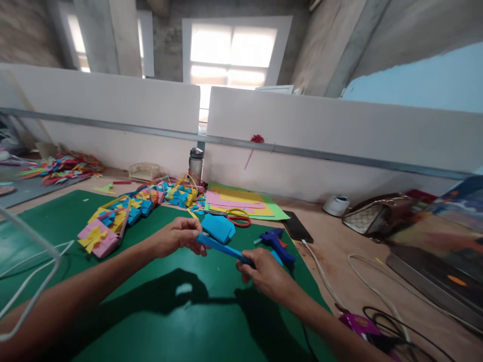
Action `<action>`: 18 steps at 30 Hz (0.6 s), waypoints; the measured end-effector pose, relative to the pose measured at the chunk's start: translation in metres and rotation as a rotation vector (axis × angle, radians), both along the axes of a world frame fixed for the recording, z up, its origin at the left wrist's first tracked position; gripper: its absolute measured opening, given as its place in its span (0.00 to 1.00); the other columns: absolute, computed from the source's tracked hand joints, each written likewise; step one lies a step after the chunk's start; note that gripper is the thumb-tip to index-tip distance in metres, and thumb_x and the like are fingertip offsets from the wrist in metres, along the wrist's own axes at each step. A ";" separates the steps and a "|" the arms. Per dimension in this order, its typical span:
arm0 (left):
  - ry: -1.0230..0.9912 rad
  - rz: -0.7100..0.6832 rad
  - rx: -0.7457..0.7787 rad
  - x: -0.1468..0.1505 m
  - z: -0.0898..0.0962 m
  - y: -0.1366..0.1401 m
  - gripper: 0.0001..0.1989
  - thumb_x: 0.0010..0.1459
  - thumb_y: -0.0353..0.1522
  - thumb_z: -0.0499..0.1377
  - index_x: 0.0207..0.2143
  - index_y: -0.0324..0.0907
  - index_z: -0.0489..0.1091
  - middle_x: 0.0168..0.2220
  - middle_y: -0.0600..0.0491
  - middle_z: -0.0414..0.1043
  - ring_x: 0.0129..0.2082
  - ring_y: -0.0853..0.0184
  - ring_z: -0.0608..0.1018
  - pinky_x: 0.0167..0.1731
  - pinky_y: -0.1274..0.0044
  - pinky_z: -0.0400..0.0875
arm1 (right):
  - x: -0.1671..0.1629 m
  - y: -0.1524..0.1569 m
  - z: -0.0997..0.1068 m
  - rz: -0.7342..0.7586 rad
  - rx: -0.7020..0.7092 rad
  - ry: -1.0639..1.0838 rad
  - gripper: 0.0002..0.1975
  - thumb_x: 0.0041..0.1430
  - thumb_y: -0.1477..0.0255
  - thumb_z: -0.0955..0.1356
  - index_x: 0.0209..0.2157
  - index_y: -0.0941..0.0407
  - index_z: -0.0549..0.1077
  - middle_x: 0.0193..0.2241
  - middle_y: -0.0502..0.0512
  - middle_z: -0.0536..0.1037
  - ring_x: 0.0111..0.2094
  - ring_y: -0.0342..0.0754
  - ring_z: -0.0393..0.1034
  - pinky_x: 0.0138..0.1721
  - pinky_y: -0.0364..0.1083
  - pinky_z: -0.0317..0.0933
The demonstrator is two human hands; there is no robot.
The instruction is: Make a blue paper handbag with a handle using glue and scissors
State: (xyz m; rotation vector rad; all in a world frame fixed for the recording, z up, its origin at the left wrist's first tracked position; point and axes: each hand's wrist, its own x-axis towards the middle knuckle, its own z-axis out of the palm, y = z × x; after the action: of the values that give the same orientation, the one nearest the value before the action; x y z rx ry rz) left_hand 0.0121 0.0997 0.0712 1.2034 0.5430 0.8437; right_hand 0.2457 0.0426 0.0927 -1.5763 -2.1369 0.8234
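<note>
A blue paper strip (223, 247) is stretched at a slant above the green mat (211, 332). Its left end is pinched in the fingers of my left hand (183, 235). My right hand (266, 274) grips the other end, lower and nearer to me. Just behind the strip lies a folded blue paper piece (219, 227). Scissors with yellow and red handles (239, 220) rest behind that, beside the stacked paper sheets. To the right, close to my right hand, a blue glue gun (278, 244) lies on the mat.
Small decorated paper bags (100, 237) line the mat's back left. Stacked coloured sheets (245, 201) and a bottle (195, 163) stand behind. At right are a phone (298, 227), a handbag (377, 213), cables and a purple device (360, 324). A white wire frame (53, 251) crosses the left foreground.
</note>
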 end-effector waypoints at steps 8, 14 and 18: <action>-0.076 0.029 -0.016 0.059 -0.031 -0.027 0.27 0.44 0.45 0.65 0.43 0.38 0.72 0.34 0.46 0.75 0.36 0.62 0.75 0.37 0.73 0.67 | -0.015 -0.008 -0.027 -0.085 -0.305 0.561 0.17 0.49 0.57 0.63 0.26 0.58 0.66 0.15 0.49 0.71 0.18 0.43 0.65 0.27 0.44 0.60; 0.011 0.062 -0.041 0.069 -0.039 -0.043 0.21 0.50 0.44 0.61 0.34 0.33 0.76 0.20 0.51 0.70 0.19 0.72 0.69 0.25 0.79 0.62 | -0.024 -0.016 -0.046 0.005 -0.454 0.757 0.24 0.45 0.50 0.66 0.24 0.60 0.67 0.14 0.50 0.72 0.16 0.41 0.63 0.26 0.45 0.58; -0.025 0.128 -0.108 0.060 -0.035 -0.035 0.18 0.48 0.43 0.62 0.30 0.35 0.77 0.31 0.44 0.76 0.31 0.63 0.75 0.38 0.73 0.66 | -0.023 -0.019 -0.059 -0.024 -0.603 0.805 0.21 0.45 0.55 0.68 0.27 0.61 0.68 0.15 0.52 0.74 0.17 0.42 0.66 0.25 0.43 0.57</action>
State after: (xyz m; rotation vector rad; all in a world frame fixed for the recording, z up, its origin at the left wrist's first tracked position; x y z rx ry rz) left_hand 0.0721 0.0642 0.0366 1.0662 0.6429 0.9252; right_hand 0.2227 0.0237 0.0341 -1.1650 -1.3392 1.8308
